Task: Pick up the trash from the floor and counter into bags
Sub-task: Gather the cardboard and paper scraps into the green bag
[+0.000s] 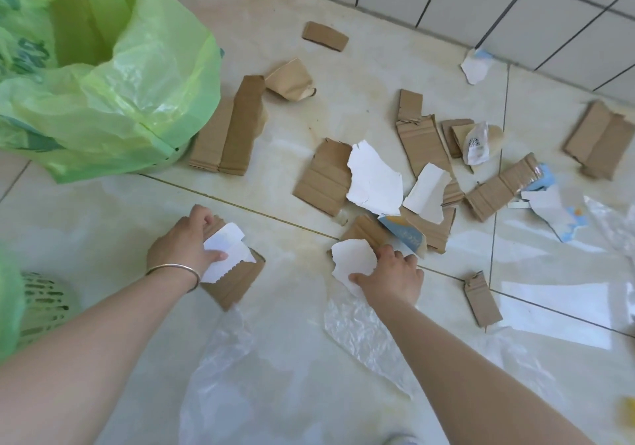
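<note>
An open green plastic bag (pixel 113 66) stands at the upper left of the tiled floor. My left hand (pixel 184 243) grips a brown cardboard piece (pixel 237 281) together with a torn white paper scrap (pixel 226 248) just above the floor. My right hand (pixel 393 274) pinches another torn white paper piece (pixel 352 261) at the near edge of a heap of cardboard and paper scraps (pixel 374 180). Several more brown cardboard pieces (pixel 233 132) lie scattered across the floor toward the tiled wall.
Clear plastic film (pixel 364 334) lies on the floor under my right forearm, more film (pixel 223 376) near the bottom middle. A green patterned object (pixel 44 303) sits at the left edge. The white tiled wall (pixel 515 5) bounds the far side. A lone cardboard strip (pixel 481 298) lies at right.
</note>
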Motion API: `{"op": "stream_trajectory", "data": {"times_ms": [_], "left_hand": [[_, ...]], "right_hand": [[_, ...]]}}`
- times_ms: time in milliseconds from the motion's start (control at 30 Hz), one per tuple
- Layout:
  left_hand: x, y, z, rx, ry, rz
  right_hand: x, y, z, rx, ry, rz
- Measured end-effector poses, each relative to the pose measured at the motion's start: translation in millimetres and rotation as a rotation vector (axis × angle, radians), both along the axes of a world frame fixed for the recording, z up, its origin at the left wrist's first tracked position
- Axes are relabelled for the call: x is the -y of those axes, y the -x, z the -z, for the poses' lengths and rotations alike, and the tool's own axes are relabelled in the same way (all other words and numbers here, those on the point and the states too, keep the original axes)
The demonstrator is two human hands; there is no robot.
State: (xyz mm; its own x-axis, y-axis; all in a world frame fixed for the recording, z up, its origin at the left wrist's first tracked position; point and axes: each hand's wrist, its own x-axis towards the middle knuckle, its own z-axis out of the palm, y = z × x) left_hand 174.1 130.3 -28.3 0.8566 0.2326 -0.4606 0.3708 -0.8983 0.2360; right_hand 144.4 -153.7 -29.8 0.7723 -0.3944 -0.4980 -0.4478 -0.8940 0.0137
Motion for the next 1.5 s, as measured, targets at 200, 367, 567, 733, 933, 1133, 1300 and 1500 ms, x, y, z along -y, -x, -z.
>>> {"op": "stream_trajectory", "data": {"times_ms": [200, 367, 567, 733, 933, 1133, 1300, 1500], "left_hand": [[3, -16, -16, -0.067, 0.112, -0.133], [14, -27, -26, -0.078, 0.356, -0.284], [31, -29, -24, -0.093, 0.613, -0.405], [45, -31, -16, -0.131, 0.722, -0.457], [51, -33, -13, -0.17, 0.755, -0.449], [65, -30, -16, -0.189, 0.751, -0.333], [113, -31, -25, -0.144, 0.74, -0.005], [183, -32, -16, -0.009, 0.497, 0.57]], "right_hand": [[2, -7, -2, -0.099, -0.096, 0.033], [10, -13, -14, 0.014, -0.539, 0.474], [0, -34, -9, 0.14, -0.654, 0.812], [-16, -49, 3, 0.143, -0.422, 0.639], [-32, -45, -7, 0.237, -0.51, 0.614], [-12, -30, -53, 0.337, -0.629, 0.334], [40, -24, -91, 0.453, -0.547, 0.388], [90, -8, -90, 0.478, -0.444, 0.602]]}}
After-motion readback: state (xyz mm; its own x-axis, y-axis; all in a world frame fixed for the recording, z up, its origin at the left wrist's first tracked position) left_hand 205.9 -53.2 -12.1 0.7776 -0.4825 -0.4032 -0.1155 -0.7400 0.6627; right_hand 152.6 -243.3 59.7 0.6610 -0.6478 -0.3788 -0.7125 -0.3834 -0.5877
